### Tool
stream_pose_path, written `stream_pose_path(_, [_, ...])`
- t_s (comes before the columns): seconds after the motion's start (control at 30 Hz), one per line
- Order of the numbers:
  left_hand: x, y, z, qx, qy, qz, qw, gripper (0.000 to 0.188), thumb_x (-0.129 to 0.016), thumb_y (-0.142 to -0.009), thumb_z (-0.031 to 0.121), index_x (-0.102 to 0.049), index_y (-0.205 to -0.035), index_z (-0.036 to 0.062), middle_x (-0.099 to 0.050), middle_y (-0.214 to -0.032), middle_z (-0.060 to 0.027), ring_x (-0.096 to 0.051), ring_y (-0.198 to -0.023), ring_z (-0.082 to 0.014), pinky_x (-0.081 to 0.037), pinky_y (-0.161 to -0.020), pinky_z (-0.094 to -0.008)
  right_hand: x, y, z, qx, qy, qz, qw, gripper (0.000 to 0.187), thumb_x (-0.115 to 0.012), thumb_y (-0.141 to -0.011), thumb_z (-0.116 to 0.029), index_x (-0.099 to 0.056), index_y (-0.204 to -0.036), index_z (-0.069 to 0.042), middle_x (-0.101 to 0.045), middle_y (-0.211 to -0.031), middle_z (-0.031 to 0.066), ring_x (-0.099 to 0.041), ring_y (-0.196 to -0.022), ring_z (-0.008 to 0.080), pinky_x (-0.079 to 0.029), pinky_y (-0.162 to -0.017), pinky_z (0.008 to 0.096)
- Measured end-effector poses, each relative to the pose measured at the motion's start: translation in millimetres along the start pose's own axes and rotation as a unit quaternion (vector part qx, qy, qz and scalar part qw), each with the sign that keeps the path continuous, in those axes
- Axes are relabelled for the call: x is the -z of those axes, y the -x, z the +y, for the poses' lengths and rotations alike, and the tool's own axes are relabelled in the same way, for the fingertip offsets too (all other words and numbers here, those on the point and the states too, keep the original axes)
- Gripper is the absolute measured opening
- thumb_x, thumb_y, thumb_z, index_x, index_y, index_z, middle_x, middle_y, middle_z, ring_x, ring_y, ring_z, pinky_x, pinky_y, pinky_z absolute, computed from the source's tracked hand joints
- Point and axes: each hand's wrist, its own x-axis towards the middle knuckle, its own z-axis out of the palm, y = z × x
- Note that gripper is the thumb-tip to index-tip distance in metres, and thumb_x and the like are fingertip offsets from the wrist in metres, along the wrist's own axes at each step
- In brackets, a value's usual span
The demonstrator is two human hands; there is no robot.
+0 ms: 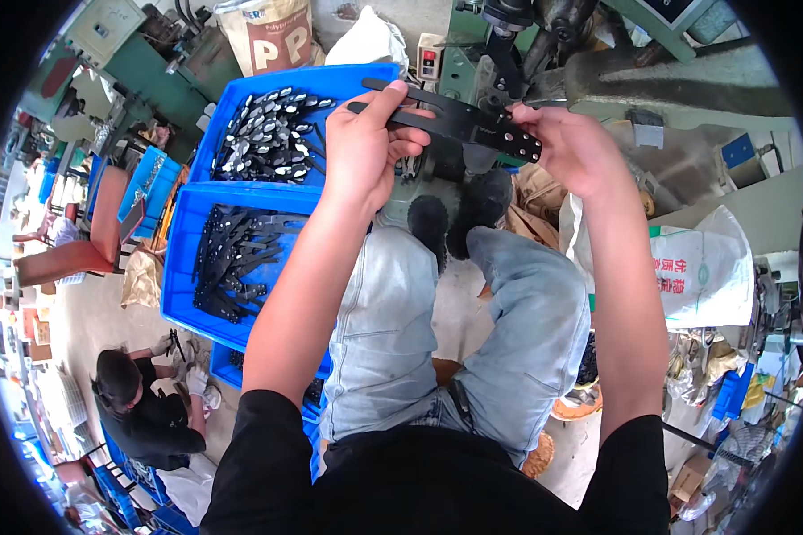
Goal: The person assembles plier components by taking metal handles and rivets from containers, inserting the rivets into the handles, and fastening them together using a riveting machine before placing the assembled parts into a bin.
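My left hand (pixel 363 147) grips a flat black forked piece (pixel 459 123), with one of its two rounded prongs under my thumb. Silver rivets dot the wider far end of the piece. At that riveted end, the fingertips of my right hand (pixel 580 147) close on the upper edge. Both hands hold it raised in front of a green machine (pixel 459 76). Beside my left forearm, a blue bin (pixel 232 192) contains many black strips. Another blue bin (pixel 357 76) behind it is filled with black pieces that have shiny ends.
Machine parts (pixel 553 27) stand close beyond my hands. A printed sack (pixel 263 36) and a white bag (pixel 370 40) sit behind the bins. To my right lies a white woven sack (pixel 700 267). A co-worker (pixel 147 406) crouches at the lower left.
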Motion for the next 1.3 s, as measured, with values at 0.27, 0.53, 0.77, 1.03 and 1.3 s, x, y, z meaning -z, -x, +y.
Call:
stream_pose_path(0.27, [1.8,0.4,-2.1,0.013,0.003,0.005,1.0,0.023,-0.058,-0.095,0.017,-0.06,-0.086,-0.004,-0.068,-0.078,-0.0153,-0.063,-0.052,-0.0144,-0.05,-0.045,-0.0222,-3.0,-10.2,-1.4,-0.023,0.058,-0.001,0.998,0.017,-0.063,-0.086,-0.009,-0.066,-0.099,0.001,-0.064,-0.097,0.0042,-0.06,-0.094,0.0144,-0.048,-0.084,0.0281])
stream_pose_path(0.53, [-5.7,3.3,-2.5,0.005,0.001,0.001,1.0,0.023,-0.058,-0.095,0.017,-0.06,-0.088,-0.0043,-0.068,-0.078,-0.0152,-0.063,-0.053,-0.0145,-0.051,-0.046,-0.0218,32.8,9.2,-12.7,0.045,0.176,0.045,0.982,0.02,-0.066,-0.086,-0.016,-0.066,-0.1,-0.002,-0.06,-0.09,-0.0024,-0.047,-0.072,0.0069,-0.037,-0.066,0.0232])
stream_pose_path(0.77, [22.4,30.7,5.4,-0.011,0.089,0.014,0.996,0.03,-0.056,-0.097,0.026,-0.058,-0.093,-0.0038,-0.068,-0.083,-0.0167,-0.066,-0.06,-0.0184,-0.054,-0.051,-0.0237,46.4,76.6,27.5,0.078,0.209,0.108,0.969,0.025,-0.069,-0.083,-0.022,-0.066,-0.098,-0.003,-0.053,-0.075,-0.0041,-0.043,-0.066,0.0052,-0.033,-0.058,0.023])
stream_pose_path(1.03, [209.2,212.6,74.9,-0.108,-0.122,0.262,0.951,0.044,-0.045,-0.102,0.039,-0.063,-0.084,0.0037,-0.063,-0.063,-0.0085,-0.048,-0.041,-0.0099,-0.034,-0.037,-0.0221,225.3,178.0,125.4,-0.072,0.46,0.233,0.854,0.023,-0.06,-0.092,-0.025,-0.062,-0.082,-0.005,-0.043,-0.062,-0.0051,-0.037,-0.055,0.0035,-0.026,-0.048,0.0236])
stream_pose_path(1.3, [323.3,306.9,83.7,0.11,-0.628,0.285,0.715,0.046,-0.068,-0.088,0.037,-0.062,-0.066,-0.0025,-0.053,-0.053,-0.0049,-0.051,-0.049,-0.0093,-0.04,-0.047,-0.0295,375.6,287.8,276.8,-0.246,0.564,0.191,0.765,0.021,-0.074,-0.075,-0.011,-0.06,-0.066,0.002,-0.061,-0.057,0.0097,-0.058,-0.043,0.0155,-0.043,-0.039,0.0324])
